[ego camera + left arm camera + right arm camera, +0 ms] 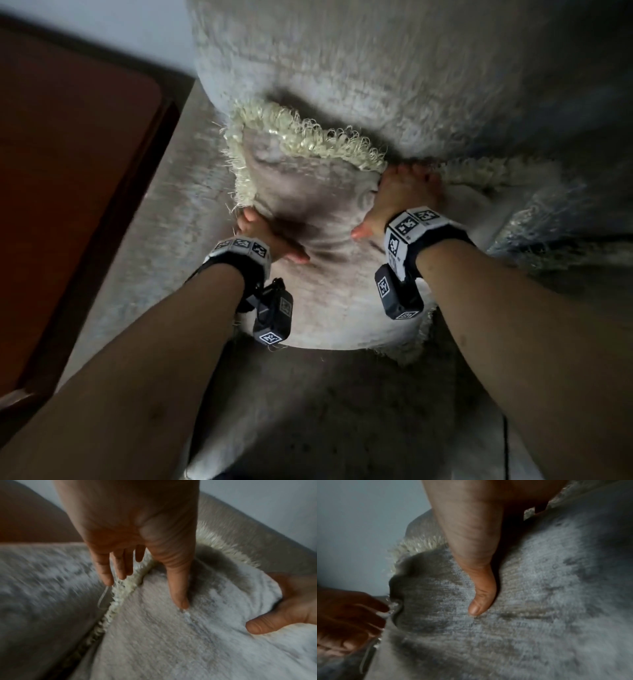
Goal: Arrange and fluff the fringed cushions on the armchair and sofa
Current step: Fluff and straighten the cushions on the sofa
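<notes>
A pale grey cushion edged with cream fringe stands on the seat against the grey backrest. My left hand grips its left edge: the thumb digs into the front and the fingers lie behind the fringe. My right hand grips the right side, its thumb pressed into the front and its fingers hidden over the top edge. Squeezed between both hands, the cushion creases across the middle. The left hand also shows in the right wrist view.
A grey padded armrest runs along the left, with a brown wooden surface beyond it. More cream fringe and blue-grey fabric lie to the right; I cannot tell whether they belong to another cushion. The seat is in shadow.
</notes>
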Demonstrator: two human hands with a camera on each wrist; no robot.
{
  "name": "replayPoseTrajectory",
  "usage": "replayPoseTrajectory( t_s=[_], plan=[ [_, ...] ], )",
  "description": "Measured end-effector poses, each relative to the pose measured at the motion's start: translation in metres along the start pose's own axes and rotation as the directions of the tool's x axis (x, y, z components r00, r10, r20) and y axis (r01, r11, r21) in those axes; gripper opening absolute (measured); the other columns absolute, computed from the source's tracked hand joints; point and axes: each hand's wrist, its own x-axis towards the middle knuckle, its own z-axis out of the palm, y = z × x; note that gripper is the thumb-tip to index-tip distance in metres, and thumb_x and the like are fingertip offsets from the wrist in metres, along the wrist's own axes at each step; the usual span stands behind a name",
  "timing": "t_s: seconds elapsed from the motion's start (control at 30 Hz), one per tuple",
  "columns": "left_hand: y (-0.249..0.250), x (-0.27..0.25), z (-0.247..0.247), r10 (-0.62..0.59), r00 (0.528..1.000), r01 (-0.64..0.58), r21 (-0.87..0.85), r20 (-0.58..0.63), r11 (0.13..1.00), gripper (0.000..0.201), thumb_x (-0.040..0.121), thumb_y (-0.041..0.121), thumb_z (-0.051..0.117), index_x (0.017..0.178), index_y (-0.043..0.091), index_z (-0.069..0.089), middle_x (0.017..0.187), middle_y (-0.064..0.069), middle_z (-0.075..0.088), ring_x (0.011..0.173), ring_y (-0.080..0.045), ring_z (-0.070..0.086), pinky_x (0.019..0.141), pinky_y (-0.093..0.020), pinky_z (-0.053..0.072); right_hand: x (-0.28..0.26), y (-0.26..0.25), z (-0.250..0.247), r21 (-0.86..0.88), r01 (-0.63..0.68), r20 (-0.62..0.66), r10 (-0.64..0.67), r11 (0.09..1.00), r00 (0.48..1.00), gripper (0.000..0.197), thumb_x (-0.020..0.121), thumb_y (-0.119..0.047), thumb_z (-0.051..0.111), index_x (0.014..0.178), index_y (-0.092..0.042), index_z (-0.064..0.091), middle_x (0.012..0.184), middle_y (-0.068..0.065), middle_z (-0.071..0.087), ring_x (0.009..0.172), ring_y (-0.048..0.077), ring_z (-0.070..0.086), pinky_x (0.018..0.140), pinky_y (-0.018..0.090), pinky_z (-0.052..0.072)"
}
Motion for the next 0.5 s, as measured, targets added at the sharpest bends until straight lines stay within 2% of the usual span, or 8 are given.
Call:
replayPoseTrajectory(
  t_s=[0.03,0.1,0.17,0.23,0.27,0.37,0.43,0.5],
  plan=[
    [-0.001,0.005,0.002,-0.025,1.0,0.024,-0.029,-0.009,0.999,0.148,0.038,0.04,0.096,0.149,0.006,0.005,0.155,-0.013,0.011,0.146,-0.029,0.012,0.12,-0.039,0.02,0.001,-0.003,0.004,0.005,0.001,-0.005,-0.001,1.0,1.0,0.108,0.04,-0.068,0.083,0.127,-0.014,0.049,0.131,0.009,0.053,0.125,0.029,0.044,0.106,0.046,0.028],
    [-0.002,0.017,0.002,-0.051,0.999,0.051,-0.068,-0.01,0.996,0.14,0.032,0.037,0.097,0.146,0.007,0.022,0.149,-0.011,0.033,0.139,-0.027,0.033,0.115,-0.036,0.032,0.001,-0.006,0.009,0.034,-0.008,-0.028,0.009,0.999,1.0,0.084,0.04,-0.068,0.082,0.106,-0.02,0.061,0.112,0.004,0.066,0.111,0.024,0.056,0.099,0.042,0.033],
    [-0.003,0.018,0.0,-0.048,0.998,0.05,-0.052,0.043,0.997,0.116,0.035,0.036,0.097,0.136,0.013,0.045,0.135,-0.005,0.056,0.116,-0.02,0.056,0.099,-0.027,0.044,-0.003,-0.004,0.008,0.072,-0.021,-0.002,0.021,0.997,1.0,0.07,0.044,-0.069,0.081,0.091,-0.02,0.063,0.097,0.002,0.07,0.1,0.023,0.062,0.095,0.041,0.037],
    [-0.001,0.009,0.001,-0.048,0.995,0.049,-0.006,0.083,0.999,0.091,0.043,0.031,0.096,0.125,0.013,0.059,0.121,0.0,0.066,0.096,-0.013,0.06,0.085,-0.02,0.042,-0.011,0.005,0.004,0.106,-0.024,0.031,0.02,0.994,0.999,0.065,0.047,-0.069,0.081,0.084,-0.02,0.062,0.091,0.002,0.071,0.093,0.023,0.065,0.093,0.039,0.042],
    [0.001,0.004,0.003,-0.041,0.996,0.039,0.017,0.075,0.999,0.09,0.042,0.033,0.096,0.123,0.013,0.061,0.12,0.0,0.067,0.099,-0.014,0.061,0.086,-0.02,0.043,-0.016,0.013,0.001,0.131,-0.028,0.046,0.022,0.991,0.999,0.063,0.046,-0.069,0.081,0.081,-0.02,0.061,0.091,0.002,0.071,0.092,0.022,0.066,0.092,0.037,0.045],
    [0.028,-0.025,-0.005,0.079,0.995,-0.087,0.143,0.063,0.986,0.1,0.038,0.043,0.094,0.128,0.016,0.059,0.126,-0.002,0.064,0.119,-0.02,0.059,0.101,-0.027,0.045,-0.026,0.048,-0.011,0.219,-0.102,0.138,0.073,0.97,0.988,0.07,0.039,-0.072,0.081,0.08,-0.018,0.063,0.089,-0.001,0.071,0.086,0.022,0.068,0.086,0.035,0.054],
    [0.055,-0.057,-0.021,0.201,0.977,-0.212,0.22,0.072,0.952,0.089,0.052,0.04,0.091,0.13,0.011,0.058,0.129,-0.007,0.062,0.124,-0.023,0.055,0.105,-0.032,0.044,-0.037,0.08,-0.025,0.317,-0.168,0.171,0.118,0.933,0.978,0.081,0.029,-0.074,0.08,0.087,-0.018,0.069,0.09,-0.005,0.071,0.083,0.021,0.069,0.08,0.033,0.057],
    [0.091,-0.092,-0.039,0.3,0.951,-0.309,0.282,0.075,0.908,0.073,0.063,0.033,0.087,0.125,0.006,0.061,0.127,-0.012,0.062,0.123,-0.027,0.055,0.103,-0.036,0.045,-0.052,0.112,-0.041,0.44,-0.228,0.191,0.158,0.869,0.969,0.075,0.033,-0.066,0.087,0.087,-0.018,0.067,0.091,-0.007,0.067,0.082,0.019,0.066,0.078,0.027,0.056]
  ],
)
